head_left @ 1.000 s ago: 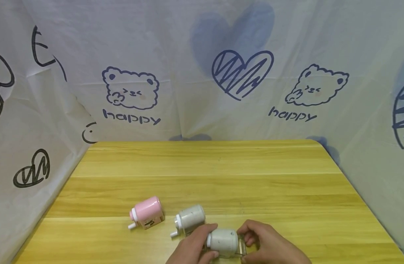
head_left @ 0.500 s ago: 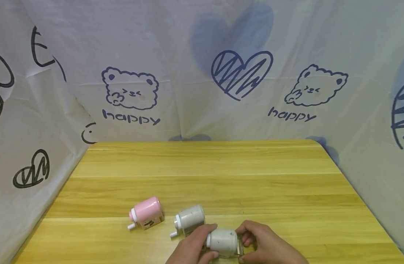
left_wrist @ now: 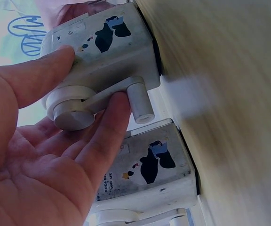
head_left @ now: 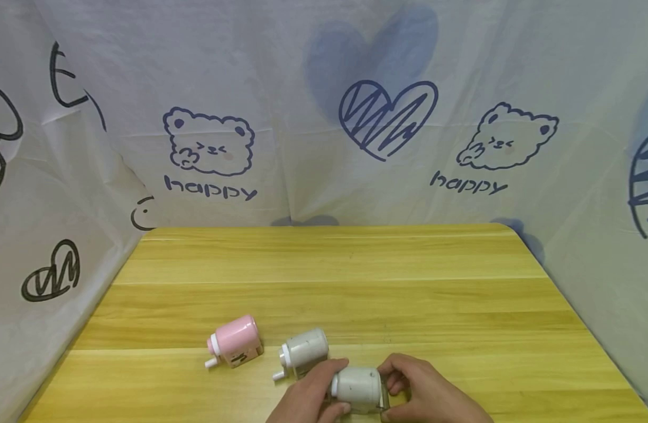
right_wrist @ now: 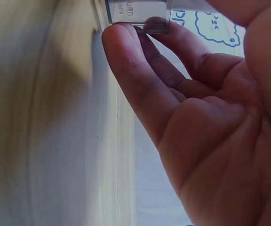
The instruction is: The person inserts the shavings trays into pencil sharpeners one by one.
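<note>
A grey crank pencil sharpener (head_left: pixel 358 385) lies near the front edge of the table, its rounded side up. My left hand (head_left: pixel 310 396) grips it at the crank end, thumb on the printed side face in the left wrist view, with the white crank handle (left_wrist: pixel 141 103) beside a finger. At the opposite end, a clear shavings drawer (head_left: pixel 384 399) sticks out slightly. My right hand (head_left: pixel 432 393) holds this drawer between thumb and fingers; the right wrist view shows fingertips at its clear edge (right_wrist: pixel 147 26).
Just left of my left hand is a second grey sharpener (head_left: pixel 306 348). Farther left stands a pink sharpener (head_left: pixel 238 338), crank toward the left. The wooden table (head_left: pixel 345 282) ends at a white cloth (head_left: pixel 292 76) with drawn bears and hearts.
The clear drawer has slid left into the held grey sharpener, and my right hand has moved slightly left with it. My left hand and the other sharpeners stay put.
</note>
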{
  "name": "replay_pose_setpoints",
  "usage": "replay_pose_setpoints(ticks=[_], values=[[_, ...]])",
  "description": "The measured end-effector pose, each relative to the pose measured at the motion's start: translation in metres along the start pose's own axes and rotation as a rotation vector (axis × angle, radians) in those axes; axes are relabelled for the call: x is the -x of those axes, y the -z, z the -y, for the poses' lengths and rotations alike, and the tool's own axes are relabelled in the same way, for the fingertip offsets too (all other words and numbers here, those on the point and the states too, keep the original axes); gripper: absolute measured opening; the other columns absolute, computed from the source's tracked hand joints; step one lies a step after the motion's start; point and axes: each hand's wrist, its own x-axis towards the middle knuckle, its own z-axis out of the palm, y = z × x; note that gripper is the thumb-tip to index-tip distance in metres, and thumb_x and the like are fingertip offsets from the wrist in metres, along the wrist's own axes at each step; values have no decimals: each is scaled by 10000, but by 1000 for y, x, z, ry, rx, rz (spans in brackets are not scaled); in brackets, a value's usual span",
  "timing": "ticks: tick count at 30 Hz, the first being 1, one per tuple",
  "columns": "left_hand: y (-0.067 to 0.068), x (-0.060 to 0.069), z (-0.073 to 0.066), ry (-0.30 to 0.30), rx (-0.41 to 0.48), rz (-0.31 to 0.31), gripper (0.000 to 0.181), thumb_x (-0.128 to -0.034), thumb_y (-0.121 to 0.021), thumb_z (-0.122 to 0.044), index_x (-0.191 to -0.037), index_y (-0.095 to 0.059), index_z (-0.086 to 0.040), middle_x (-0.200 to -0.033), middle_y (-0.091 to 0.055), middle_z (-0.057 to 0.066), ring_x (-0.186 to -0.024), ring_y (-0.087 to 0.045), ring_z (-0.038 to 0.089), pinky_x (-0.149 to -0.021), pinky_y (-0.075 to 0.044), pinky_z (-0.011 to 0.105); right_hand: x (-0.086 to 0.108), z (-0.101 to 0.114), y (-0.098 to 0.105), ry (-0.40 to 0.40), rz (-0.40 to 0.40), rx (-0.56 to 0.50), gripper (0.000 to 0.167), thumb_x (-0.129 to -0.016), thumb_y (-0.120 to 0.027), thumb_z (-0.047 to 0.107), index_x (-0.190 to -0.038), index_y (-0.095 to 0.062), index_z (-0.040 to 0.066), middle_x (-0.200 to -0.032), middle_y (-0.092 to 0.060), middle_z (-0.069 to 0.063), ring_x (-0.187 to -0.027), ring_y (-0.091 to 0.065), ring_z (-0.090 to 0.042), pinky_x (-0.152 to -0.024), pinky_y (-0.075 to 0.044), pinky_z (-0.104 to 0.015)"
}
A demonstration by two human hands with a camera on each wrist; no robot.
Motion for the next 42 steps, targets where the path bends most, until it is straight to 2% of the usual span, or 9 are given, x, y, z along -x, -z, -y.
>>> replay_pose_setpoints(ticks=[6,13,15,17,22,26,32,38,42], values=[[0,0,0,-14,3,-1,547,-958,-747,-267,-1427,-516,-105,-1278,-664,111,-997,-662,128,-812,-560,328,2,14,0,-31,-4,0,478,-845,-873,228,-1226,-631,71,-1111,-651,2,-968,-637,-145,-820,-551,-276],[1,-1,-2,7,13,3,547,-957,-746,-249,-1427,-519,-88,-1281,-664,111,-1002,-658,116,-821,-559,329,-6,-41,-2,-51,-24,-18,536,-807,-901,353,-1251,-640,205,-1141,-673,21,-987,-659,-144,-833,-559,-277],[1,-1,-3,11,11,2,546,-957,-744,-249,-1428,-518,-87,-1278,-665,110,-1001,-657,113,-822,-559,330,-7,-48,-2,-47,-27,-20,532,-802,-903,363,-1246,-640,232,-1139,-675,36,-985,-658,-126,-831,-559,-271],[2,-1,-3,7,7,-2,545,-958,-743,-249,-1427,-517,-87,-1272,-667,109,-1001,-657,114,-823,-560,333,-6,-37,-2,-22,-26,-8,528,-814,-899,342,-1250,-638,197,-1129,-670,33,-972,-651,-116,-816,-559,-270],[1,0,-3,2,0,-11,541,-959,-741,-258,-1424,-519,-92,-1266,-670,104,-1003,-659,118,-823,-561,333,1,20,-4,-37,-41,2,471,-822,-889,176,-1208,-641,70,-1084,-653,-10,-938,-630,-120,-801,-548,-269],[1,0,-4,12,-1,-5,542,-959,-743,-265,-1423,-521,-94,-1278,-665,99,-1015,-659,123,-828,-560,334,4,44,-6,-78,-57,-6,441,-810,-879,92,-1183,-646,59,-1068,-649,-27,-930,-625,-120,-810,-541,-266],[1,0,-4,12,-2,-3,545,-958,-743,-264,-1426,-521,-95,-1283,-663,99,-1019,-660,129,-830,-561,339,4,44,-6,-54,-52,-19,433,-815,-878,110,-1175,-644,58,-1074,-648,-40,-942,-627,-140,-819,-543,-272],[1,-1,-4,12,-7,-3,545,-957,-745,-267,-1425,-522,-103,-1288,-663,98,-1021,-663,134,-825,-561,337,2,32,-6,31,-44,39,433,-840,-876,188,-1177,-637,57,-1087,-654,4,-951,-633,-110,-812,-556,-279],[1,-1,-5,16,-12,-5,544,-956,-746,-262,-1426,-521,-104,-1291,-663,94,-1024,-664,138,-827,-561,338,1,30,-7,28,-47,25,447,-827,-888,202,-1168,-640,53,-1074,-653,-9,-949,-634,-114,-812,-556,-277]])
